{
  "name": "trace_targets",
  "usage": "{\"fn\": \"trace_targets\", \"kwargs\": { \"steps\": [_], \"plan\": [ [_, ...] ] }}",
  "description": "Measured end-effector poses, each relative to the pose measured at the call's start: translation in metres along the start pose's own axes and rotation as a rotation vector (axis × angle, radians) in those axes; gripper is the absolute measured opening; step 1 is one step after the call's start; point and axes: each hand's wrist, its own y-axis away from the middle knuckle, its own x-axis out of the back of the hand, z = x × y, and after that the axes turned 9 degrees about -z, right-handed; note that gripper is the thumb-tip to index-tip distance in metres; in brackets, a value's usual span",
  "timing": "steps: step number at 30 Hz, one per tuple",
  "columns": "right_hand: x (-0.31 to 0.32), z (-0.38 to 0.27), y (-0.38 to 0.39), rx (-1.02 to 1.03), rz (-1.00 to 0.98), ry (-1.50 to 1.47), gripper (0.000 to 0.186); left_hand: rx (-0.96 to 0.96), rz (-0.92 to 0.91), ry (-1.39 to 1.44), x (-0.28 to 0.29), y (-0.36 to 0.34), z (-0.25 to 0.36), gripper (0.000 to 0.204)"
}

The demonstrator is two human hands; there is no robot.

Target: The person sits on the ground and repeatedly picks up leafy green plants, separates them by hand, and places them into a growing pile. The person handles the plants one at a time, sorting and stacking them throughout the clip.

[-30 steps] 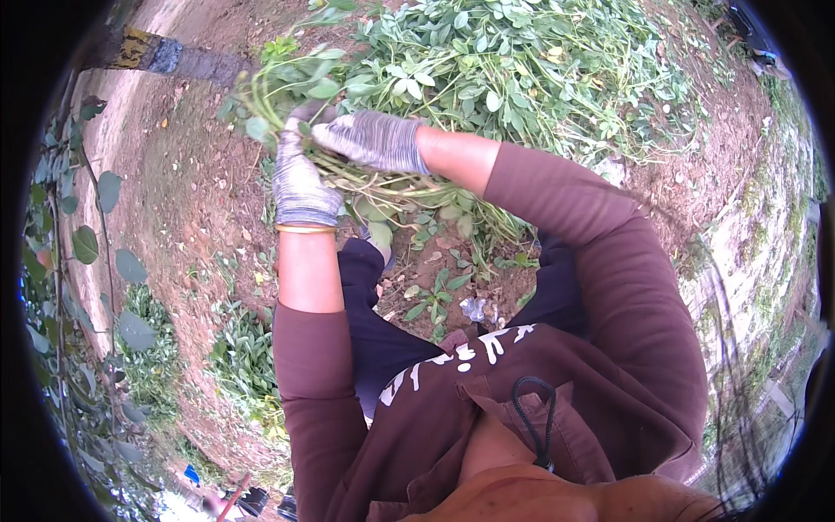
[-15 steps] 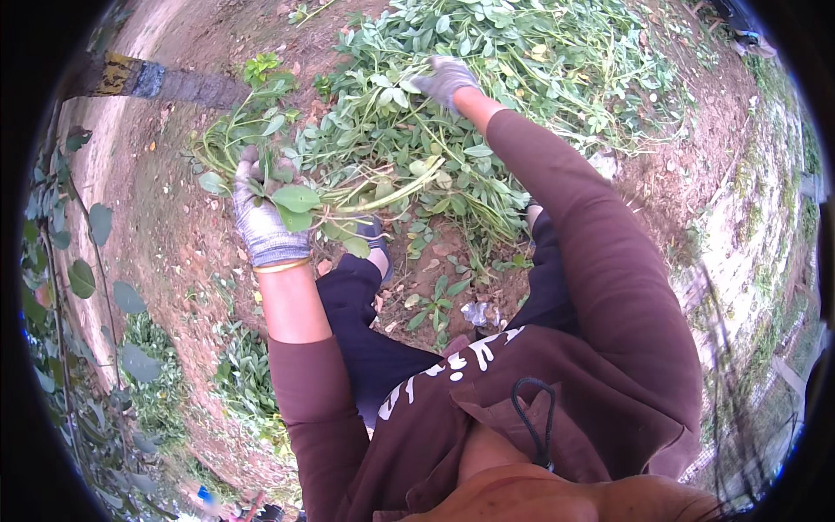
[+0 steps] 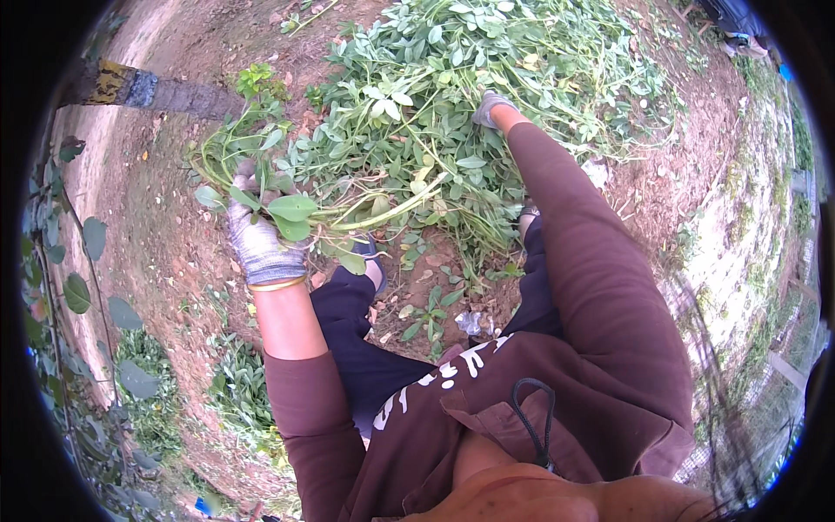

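Note:
My left hand [image 3: 254, 235], in a grey-and-white knit glove with a yellow band at the wrist, is closed around a bunch of leafy green plants [image 3: 293, 209]. Their pale stems trail off to the right, and leaves cover part of my fingers. Farther out, my right hand [image 3: 494, 110], also gloved, is down at a large heap of the same kind of leafy plants [image 3: 531, 61]. Its fingers are small and partly lost against the leaves, so I cannot tell whether they grip any.
A tree trunk [image 3: 165, 91] with a painted band stands at the upper left. Leafy branches [image 3: 78, 291] hang along the left edge. Below me are my feet on bare soil, a small growing plant [image 3: 432, 315] and crumpled clear plastic [image 3: 472, 324]. More greenery [image 3: 239, 378] lies at the lower left.
My right hand has moved right and slightly nearer, lower onto the heap. My left hand keeps its bunch and has shifted only a little.

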Motion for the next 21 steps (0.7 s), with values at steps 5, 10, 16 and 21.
{"fn": "trace_targets", "kwargs": {
  "steps": [5, 10, 16, 21],
  "plan": [
    [-0.008, 0.025, -0.006, 0.226, -0.193, 0.21, 0.061, 0.047, 0.055, -0.031, -0.023, 0.001, -0.006, 0.023],
    [-0.032, 0.004, 0.048, 0.525, -0.406, 0.372, 0.045, 0.154, -0.134, 0.163, 0.003, -0.004, 0.002, 0.022],
    [-0.089, -0.015, 0.07, 0.709, -0.547, 0.608, 0.045, 0.094, -0.038, 0.076, -0.019, -0.008, -0.012, 0.021],
    [-0.089, -0.037, 0.093, 0.856, -0.38, 0.839, 0.036, 0.165, -0.048, -0.008, -0.021, 0.0, -0.015, 0.023]
  ]
}}
